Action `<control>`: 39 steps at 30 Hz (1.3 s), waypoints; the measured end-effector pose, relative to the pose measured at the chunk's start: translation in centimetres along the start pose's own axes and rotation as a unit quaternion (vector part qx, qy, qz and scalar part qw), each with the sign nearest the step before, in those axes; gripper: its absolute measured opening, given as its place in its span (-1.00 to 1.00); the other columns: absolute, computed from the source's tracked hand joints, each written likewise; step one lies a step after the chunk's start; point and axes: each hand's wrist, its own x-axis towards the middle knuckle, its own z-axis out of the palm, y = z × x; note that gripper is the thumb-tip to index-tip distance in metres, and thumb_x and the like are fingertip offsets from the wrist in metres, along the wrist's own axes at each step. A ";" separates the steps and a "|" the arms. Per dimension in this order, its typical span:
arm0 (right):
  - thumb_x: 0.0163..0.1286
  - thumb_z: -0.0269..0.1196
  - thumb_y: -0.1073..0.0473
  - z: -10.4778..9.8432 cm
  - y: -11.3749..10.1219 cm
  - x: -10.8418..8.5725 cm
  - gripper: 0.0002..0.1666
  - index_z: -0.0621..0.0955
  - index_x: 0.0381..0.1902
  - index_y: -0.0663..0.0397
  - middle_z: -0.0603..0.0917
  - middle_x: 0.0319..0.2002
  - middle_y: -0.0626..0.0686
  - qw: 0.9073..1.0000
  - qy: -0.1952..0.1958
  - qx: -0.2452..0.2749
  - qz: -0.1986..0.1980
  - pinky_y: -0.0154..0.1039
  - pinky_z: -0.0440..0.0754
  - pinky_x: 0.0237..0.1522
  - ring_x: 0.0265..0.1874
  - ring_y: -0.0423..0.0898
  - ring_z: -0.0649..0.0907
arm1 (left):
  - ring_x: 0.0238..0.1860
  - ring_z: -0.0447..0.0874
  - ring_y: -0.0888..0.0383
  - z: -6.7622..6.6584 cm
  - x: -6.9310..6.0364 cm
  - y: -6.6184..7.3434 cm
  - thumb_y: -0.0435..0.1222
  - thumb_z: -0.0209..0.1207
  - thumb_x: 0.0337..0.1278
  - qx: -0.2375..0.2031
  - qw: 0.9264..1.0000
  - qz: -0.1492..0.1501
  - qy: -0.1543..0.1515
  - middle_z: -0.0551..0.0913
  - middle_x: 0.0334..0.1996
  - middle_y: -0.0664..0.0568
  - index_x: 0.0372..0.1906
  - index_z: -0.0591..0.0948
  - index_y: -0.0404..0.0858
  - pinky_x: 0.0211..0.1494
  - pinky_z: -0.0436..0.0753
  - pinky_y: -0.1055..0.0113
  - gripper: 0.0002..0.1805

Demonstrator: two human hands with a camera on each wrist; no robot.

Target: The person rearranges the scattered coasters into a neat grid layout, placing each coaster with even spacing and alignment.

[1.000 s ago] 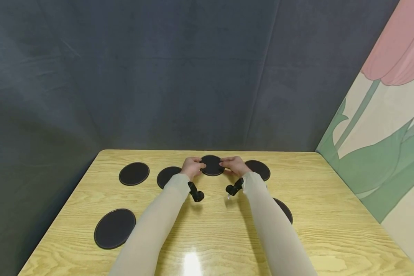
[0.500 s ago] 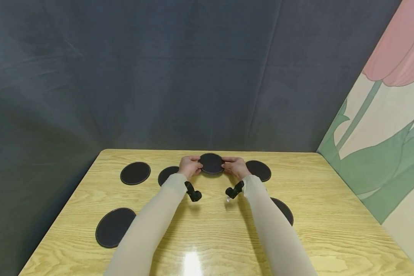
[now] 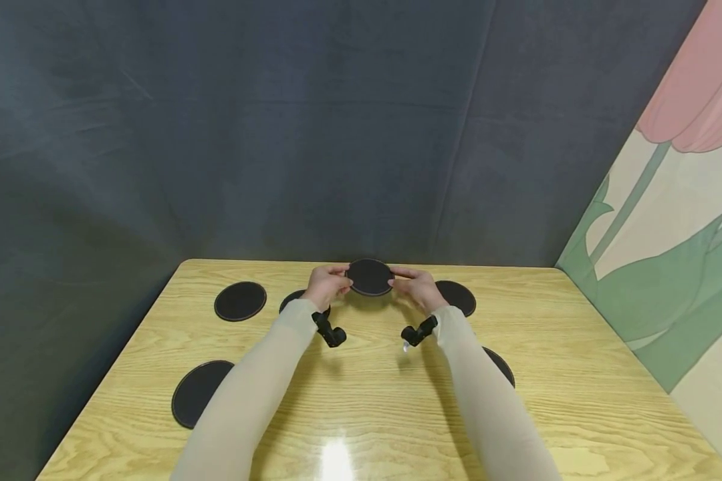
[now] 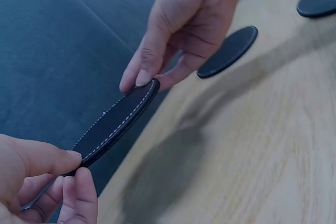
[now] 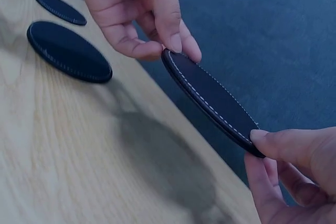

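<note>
One black disc (image 3: 370,277) between fingers (image 4: 55,159)

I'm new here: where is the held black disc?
In the head view, the black disc is roughly central, held up near the far edge of the table, between left hand and right hand.
</note>
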 end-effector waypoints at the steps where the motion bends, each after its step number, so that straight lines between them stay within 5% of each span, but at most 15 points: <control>1: 0.38 0.20 0.33 0.0 -0.1 0.0 -0.45 0.46 0.33 0.15 0.45 0.31 0.20 1.000 -0.001 0.010 0.000 -0.08 0.46 0.25 -0.26 -0.37 0.59 | -0.34 0.53 0.21 -0.1 -0.1 0.2 -0.63 0.15 0.09 -0.003 1.000 -0.001 -0.003 0.41 -0.24 0.01 0.19 0.55 -0.37 -0.19 0.63 0.39 -0.50; 5: 0.38 0.18 0.37 0.1 -0.5 -0.2 -0.45 0.45 0.33 0.19 0.42 0.33 0.19 0.998 -0.010 0.063 -0.003 -0.19 0.48 0.26 -0.20 -0.37 0.64 | -0.28 0.52 0.19 -0.6 -0.5 0.8 -0.60 0.17 0.11 -0.001 1.000 -0.003 -0.011 0.40 -0.25 0.02 0.19 0.55 -0.34 0.01 0.64 0.21 -0.51; 10: 0.38 0.18 0.40 0.3 -1.0 -0.7 -0.43 0.41 0.35 0.21 0.31 0.40 0.17 0.996 -0.012 0.089 0.001 -0.43 0.59 0.04 -0.18 -0.35 0.65 | -0.26 0.49 0.17 -1.0 -1.1 1.5 -0.61 0.17 0.10 -0.003 1.000 0.002 -0.020 0.40 -0.21 0.01 0.20 0.54 -0.36 0.20 0.55 0.01 -0.51; 19: 0.37 0.18 0.39 1.0 -2.2 -2.1 -0.42 0.42 0.34 0.21 0.22 0.45 0.15 0.996 -0.008 0.088 -0.005 -0.46 0.59 0.03 0.04 -0.17 0.63 | -0.18 0.50 0.13 -1.9 -2.2 2.3 -0.58 0.18 0.12 0.006 1.000 0.002 -0.022 0.40 -0.16 -0.02 0.19 0.55 -0.32 -0.06 0.64 0.32 -0.52; 29: 0.36 0.22 0.35 1.8 -2.2 -3.3 -0.46 0.48 0.31 0.12 0.38 0.34 0.14 0.997 0.008 0.075 0.000 -0.51 0.58 -0.21 -0.30 -0.35 0.65 | -0.20 0.48 0.14 -2.3 -3.3 2.2 -0.60 0.19 0.07 0.014 1.000 0.002 -0.016 0.40 -0.14 -0.03 0.17 0.57 -0.31 0.03 0.64 0.24 -0.50; 34: 0.33 0.28 0.28 2.0 -2.1 -3.8 -0.45 0.52 0.28 0.04 0.43 0.33 0.11 0.999 0.007 0.040 0.001 -0.41 0.40 -0.44 -0.61 -0.34 0.44 | -0.29 0.48 0.18 -2.5 -3.7 1.7 -0.62 0.19 0.05 0.013 1.000 0.000 -0.011 0.40 -0.17 -0.04 0.15 0.57 -0.35 -0.09 0.63 0.31 -0.51; 39: 0.28 0.34 0.21 2.2 -1.4 -3.8 -0.45 0.55 0.24 -0.03 0.43 0.32 0.06 1.000 0.019 -0.009 -0.003 -0.25 0.50 -0.09 -0.20 -0.16 0.60 | -0.35 0.50 0.19 -2.8 -3.8 1.1 -0.62 0.20 0.05 0.022 1.000 0.003 -0.011 0.41 -0.15 -0.09 0.14 0.57 -0.36 -0.20 0.62 0.36 -0.52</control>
